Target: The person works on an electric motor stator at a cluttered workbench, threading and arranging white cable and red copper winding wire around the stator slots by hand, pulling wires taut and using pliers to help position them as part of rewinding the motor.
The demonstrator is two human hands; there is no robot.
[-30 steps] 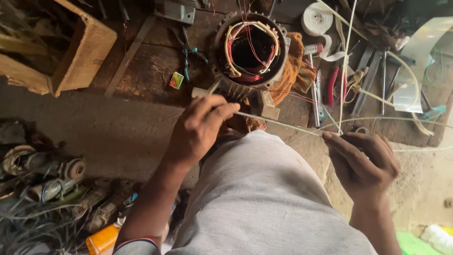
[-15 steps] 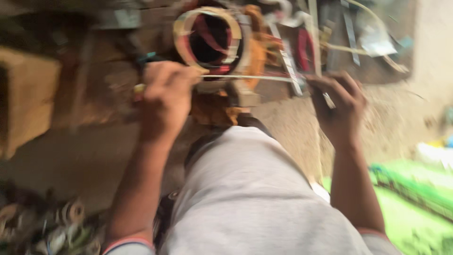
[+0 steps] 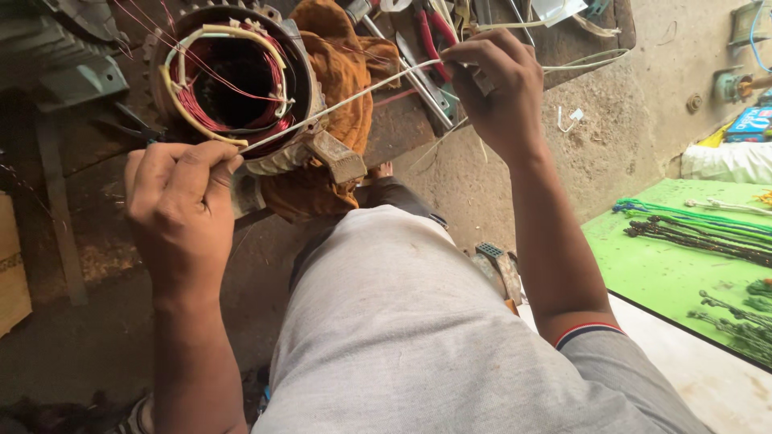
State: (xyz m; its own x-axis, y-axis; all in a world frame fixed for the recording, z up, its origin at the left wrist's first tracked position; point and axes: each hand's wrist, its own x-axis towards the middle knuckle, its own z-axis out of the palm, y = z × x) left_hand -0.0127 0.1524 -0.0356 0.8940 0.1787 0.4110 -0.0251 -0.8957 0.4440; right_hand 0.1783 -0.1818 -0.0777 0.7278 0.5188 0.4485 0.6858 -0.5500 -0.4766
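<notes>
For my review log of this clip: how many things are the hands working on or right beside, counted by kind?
Hands: 2, left hand and right hand, each pinching an end
White sleeving strand: 1, stretched between them
Motor stator with copper-red windings: 1
Orange cloth: 1, beside and under the stator
Red-handled pliers: 1
Total: 6

Taut white sleeve (image 3: 346,98) spanning between both hands, stator (image 3: 229,80) and orange cloth (image 3: 342,72) crowding beneath, open floor (image 3: 611,137) rightward
</notes>
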